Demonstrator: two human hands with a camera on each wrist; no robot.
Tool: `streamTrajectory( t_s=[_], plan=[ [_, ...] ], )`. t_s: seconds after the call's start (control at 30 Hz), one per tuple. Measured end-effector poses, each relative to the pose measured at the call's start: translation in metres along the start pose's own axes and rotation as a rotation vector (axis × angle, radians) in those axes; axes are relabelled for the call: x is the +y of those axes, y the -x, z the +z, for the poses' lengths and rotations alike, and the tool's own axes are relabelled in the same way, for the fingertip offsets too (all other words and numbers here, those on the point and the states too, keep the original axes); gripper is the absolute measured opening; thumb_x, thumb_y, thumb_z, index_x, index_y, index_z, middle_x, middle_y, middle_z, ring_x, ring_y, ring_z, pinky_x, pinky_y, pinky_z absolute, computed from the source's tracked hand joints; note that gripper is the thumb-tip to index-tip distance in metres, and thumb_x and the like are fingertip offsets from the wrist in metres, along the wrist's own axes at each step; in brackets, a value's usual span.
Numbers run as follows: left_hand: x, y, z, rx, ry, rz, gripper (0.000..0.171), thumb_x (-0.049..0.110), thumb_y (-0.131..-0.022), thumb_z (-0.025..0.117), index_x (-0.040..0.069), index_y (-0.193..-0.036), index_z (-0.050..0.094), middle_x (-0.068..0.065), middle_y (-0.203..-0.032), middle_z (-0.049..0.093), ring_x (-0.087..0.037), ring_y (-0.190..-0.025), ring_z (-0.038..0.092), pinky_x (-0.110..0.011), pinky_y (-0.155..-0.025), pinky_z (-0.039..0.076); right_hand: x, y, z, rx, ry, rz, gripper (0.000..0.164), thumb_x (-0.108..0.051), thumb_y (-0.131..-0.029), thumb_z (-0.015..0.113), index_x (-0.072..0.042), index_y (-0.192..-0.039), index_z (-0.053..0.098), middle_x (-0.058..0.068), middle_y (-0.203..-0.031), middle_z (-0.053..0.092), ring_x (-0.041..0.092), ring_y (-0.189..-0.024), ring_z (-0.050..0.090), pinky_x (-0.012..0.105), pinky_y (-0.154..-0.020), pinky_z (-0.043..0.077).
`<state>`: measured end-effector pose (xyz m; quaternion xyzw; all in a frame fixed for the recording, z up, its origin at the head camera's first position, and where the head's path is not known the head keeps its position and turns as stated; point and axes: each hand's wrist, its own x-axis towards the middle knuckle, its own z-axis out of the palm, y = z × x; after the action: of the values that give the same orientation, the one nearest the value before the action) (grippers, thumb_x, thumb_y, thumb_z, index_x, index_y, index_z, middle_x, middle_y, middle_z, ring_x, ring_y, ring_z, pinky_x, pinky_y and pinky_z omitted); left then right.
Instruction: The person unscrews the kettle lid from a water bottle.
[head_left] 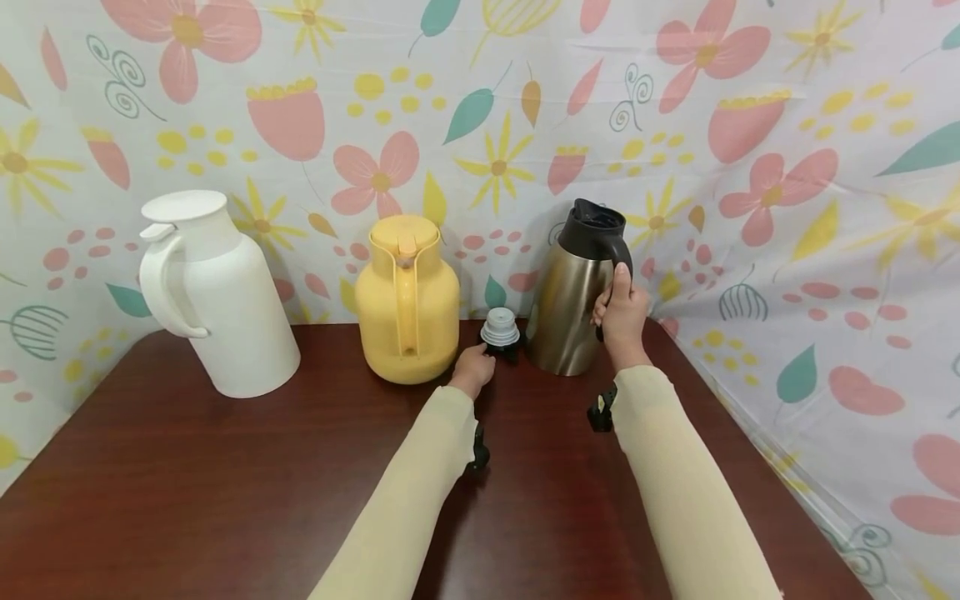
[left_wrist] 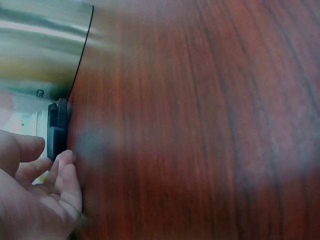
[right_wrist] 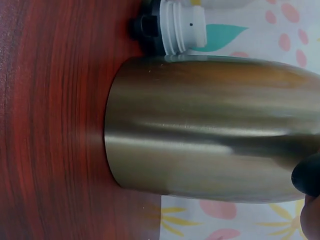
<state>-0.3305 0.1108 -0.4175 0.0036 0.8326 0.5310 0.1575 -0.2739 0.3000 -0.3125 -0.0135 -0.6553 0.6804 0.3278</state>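
My right hand (head_left: 624, 317) grips the black handle (head_left: 619, 257) of a brushed-steel thermos jug (head_left: 564, 304), which stands upright with its black top uncovered. Left of the jug's base, a screw-in stopper (head_left: 500, 327) sits with its pale threaded part up and its black cap down. At the near left edge of that cap is my left hand (head_left: 474, 371). In the left wrist view, its thumb and curled fingers (left_wrist: 70, 182) meet the rim of the black cap (left_wrist: 56, 132). The right wrist view shows the jug's steel body (right_wrist: 210, 125) beside the stopper's white thread (right_wrist: 175, 27).
A yellow thermos jug (head_left: 407, 308) stands just left of the stopper. Farther left is a white thermos jug (head_left: 232, 308) with its handle toward the left. The dark reddish wooden table (head_left: 225, 483) meets a flower-patterned cloth (head_left: 480, 108) at its back edge and right side.
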Motion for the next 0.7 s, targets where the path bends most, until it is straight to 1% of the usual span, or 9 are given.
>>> streamTrajectory(
  t_s=[0.07, 0.17, 0.33, 0.53, 0.7],
  plan=[
    [0.0, -0.001, -0.001, -0.007, 0.042, -0.004, 0.052, 0.015, -0.11, 0.043, 0.008, -0.16, 0.033, -0.016, -0.16, 0.045, -0.031, -0.152, 0.038, -0.043, -0.124, 0.035, -0.002, 0.0, 0.0, 0.004, 0.002, -0.002, 0.062, -0.029, -0.107, 0.042, -0.01, -0.048, 0.044, -0.008, -0.035, 0.042, 0.006, -0.032, 0.04, 0.021, -0.042, 0.044],
    [0.0, -0.002, -0.002, -0.013, 0.081, -0.009, 0.052, 0.013, -0.109, 0.043, 0.007, -0.16, 0.034, -0.016, -0.161, 0.044, -0.031, -0.152, 0.037, -0.043, -0.124, 0.035, -0.002, -0.002, 0.001, 0.016, 0.006, 0.008, 0.062, -0.03, -0.107, 0.043, -0.011, -0.048, 0.045, -0.008, -0.035, 0.042, 0.005, -0.031, 0.041, 0.021, -0.042, 0.044],
    [-0.001, -0.002, 0.0, -0.019, 0.073, -0.015, 0.051, 0.013, -0.11, 0.042, 0.007, -0.16, 0.033, -0.016, -0.161, 0.044, -0.031, -0.152, 0.038, -0.042, -0.121, 0.038, 0.0, -0.006, -0.001, 0.024, 0.003, 0.026, 0.061, -0.031, -0.107, 0.043, -0.009, -0.05, 0.045, -0.007, -0.036, 0.043, 0.006, -0.032, 0.042, 0.021, -0.042, 0.043],
    [-0.001, -0.002, 0.0, -0.016, 0.08, -0.01, 0.051, 0.013, -0.11, 0.042, 0.007, -0.16, 0.034, -0.016, -0.161, 0.044, -0.031, -0.152, 0.038, -0.042, -0.12, 0.04, 0.001, -0.009, -0.002, 0.03, 0.019, 0.02, 0.062, -0.031, -0.107, 0.043, -0.008, -0.05, 0.045, -0.006, -0.036, 0.044, 0.006, -0.032, 0.043, 0.021, -0.042, 0.044],
    [-0.003, -0.005, 0.0, -0.01, 0.08, -0.006, 0.051, 0.014, -0.11, 0.042, 0.008, -0.16, 0.034, -0.016, -0.161, 0.044, -0.031, -0.151, 0.039, -0.043, -0.118, 0.041, 0.0, -0.011, -0.001, 0.023, 0.011, 0.015, 0.062, -0.03, -0.108, 0.043, -0.006, -0.051, 0.045, -0.007, -0.036, 0.045, 0.006, -0.032, 0.043, 0.02, -0.042, 0.044]
  ],
)
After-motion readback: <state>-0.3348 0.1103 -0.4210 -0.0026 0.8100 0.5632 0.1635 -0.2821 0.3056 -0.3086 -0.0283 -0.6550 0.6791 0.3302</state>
